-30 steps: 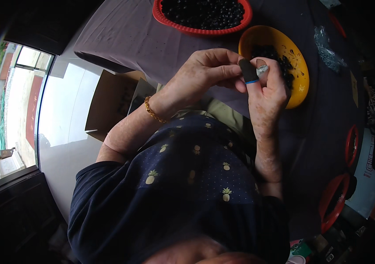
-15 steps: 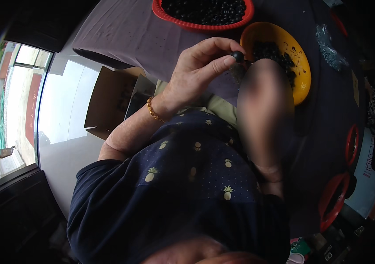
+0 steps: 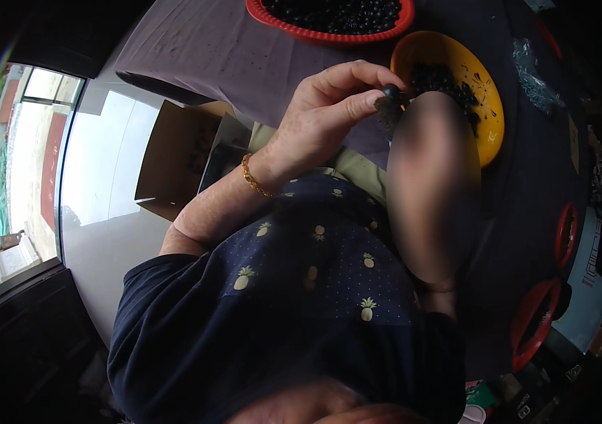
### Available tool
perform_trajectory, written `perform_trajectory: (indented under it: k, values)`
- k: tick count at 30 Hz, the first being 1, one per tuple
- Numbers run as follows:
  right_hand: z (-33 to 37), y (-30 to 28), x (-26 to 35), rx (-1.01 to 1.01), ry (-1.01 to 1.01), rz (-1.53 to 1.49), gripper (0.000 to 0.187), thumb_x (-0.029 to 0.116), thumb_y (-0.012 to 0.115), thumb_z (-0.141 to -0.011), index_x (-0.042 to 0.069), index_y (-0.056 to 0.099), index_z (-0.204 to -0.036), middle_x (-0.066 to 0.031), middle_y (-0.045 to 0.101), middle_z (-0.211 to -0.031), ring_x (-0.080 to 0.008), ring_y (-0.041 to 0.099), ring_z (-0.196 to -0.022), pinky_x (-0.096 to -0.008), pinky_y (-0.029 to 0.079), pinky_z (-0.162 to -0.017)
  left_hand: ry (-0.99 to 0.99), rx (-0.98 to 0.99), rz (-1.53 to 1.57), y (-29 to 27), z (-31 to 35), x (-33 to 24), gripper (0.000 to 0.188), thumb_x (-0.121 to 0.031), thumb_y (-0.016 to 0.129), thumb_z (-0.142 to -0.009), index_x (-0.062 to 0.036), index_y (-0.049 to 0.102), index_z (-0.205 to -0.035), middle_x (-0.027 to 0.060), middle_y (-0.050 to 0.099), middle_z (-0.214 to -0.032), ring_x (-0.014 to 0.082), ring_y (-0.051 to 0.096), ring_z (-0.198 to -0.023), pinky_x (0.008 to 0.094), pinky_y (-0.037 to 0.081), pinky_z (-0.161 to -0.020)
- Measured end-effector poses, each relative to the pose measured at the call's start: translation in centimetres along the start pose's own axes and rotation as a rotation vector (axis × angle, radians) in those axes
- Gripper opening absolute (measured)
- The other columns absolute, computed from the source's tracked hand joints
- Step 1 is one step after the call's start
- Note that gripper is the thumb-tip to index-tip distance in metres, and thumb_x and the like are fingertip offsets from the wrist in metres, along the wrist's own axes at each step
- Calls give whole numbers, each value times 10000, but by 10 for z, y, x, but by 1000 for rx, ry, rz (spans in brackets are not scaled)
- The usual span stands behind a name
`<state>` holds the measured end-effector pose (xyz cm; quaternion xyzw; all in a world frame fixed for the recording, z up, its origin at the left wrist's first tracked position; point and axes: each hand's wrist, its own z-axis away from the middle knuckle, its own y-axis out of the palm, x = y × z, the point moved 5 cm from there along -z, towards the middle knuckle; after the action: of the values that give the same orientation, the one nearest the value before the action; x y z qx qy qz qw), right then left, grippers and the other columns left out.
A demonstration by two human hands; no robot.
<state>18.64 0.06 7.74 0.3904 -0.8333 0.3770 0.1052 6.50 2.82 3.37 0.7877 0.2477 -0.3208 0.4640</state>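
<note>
My left hand (image 3: pixel 329 106), with a gold chain bracelet (image 3: pixel 251 175) on its wrist, pinches a small, dark, round ball (image 3: pixel 390 91) between thumb and forefinger. I cannot make out whether the ball is a berry or a bead. Close beside it, my right hand (image 3: pixel 433 169) is heavily blurred, so its fingers and anything in them are hidden. Just below the ball, between the two hands, is a dark, thin shape too unclear to name. Past my fingertips, a yellow bowl (image 3: pixel 493 134) contains similar dark balls and dark slivers.
A red basin (image 3: pixel 329 35) heaped with dark balls stands at the far edge of view. Purple-grey cloth (image 3: pixel 202 49) covers the table. A crumpled clear plastic bag (image 3: pixel 530 78) lies right of the bowl. An open cardboard box (image 3: pixel 174 159) sits at left; red-rimmed containers (image 3: pixel 535 325) are at right.
Both hands sit slightly farther right in the picture, as do the bowl and basin. The ball has turned or shifted a little in my left fingertips, and more of the dark shape below it shows.
</note>
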Motion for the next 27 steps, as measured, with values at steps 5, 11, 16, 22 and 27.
perform_trajectory:
  k: [5, 11, 16, 22, 27]
  values:
    - [0, -2, 3, 37, 41, 12, 332, 346, 643, -838, 59, 498, -753, -13, 506, -622, -156, 543, -518, -283, 436, -454, 64, -9, -194, 2, 0, -7, 207, -99, 567, -895, -3, 594, -1077, 46, 601, -1009, 119, 569, -960, 266, 468, -870]
    - [0, -3, 2, 31, 67, -21, 337, 344, 650, -832, 59, 492, -743, -15, 510, -604, -159, 547, -512, -286, 438, -458, 175, 4, -337, 2, 1, -11, 195, -89, 570, -890, 2, 603, -1059, 54, 571, -1030, 118, 563, -961, 256, 471, -858]
    - [1, -3, 2, 39, 61, -20, 330, 331, 664, -821, 60, 494, -742, -24, 520, -607, -167, 557, -520, -292, 441, -461, 170, 2, -343, 4, 1, -11, 194, -89, 568, -890, 5, 602, -1057, 52, 572, -1022, 118, 563, -949, 254, 476, -845]
    - [0, -2, 2, 40, 81, -14, 337, 338, 673, -812, 56, 502, -740, -29, 518, -588, -179, 556, -507, -301, 445, -460, 209, -3, -388, 4, 2, -13, 193, -85, 569, -888, 6, 603, -1055, 51, 575, -1013, 118, 564, -948, 252, 477, -843]
    - [0, -2, 2, 37, 87, -32, 336, 341, 672, -810, 52, 509, -752, -37, 537, -604, -190, 570, -522, -304, 451, -467, 235, -9, -402, 4, 2, -13, 190, -88, 572, -887, 4, 608, -1050, 54, 579, -1011, 118, 565, -948, 246, 479, -838]
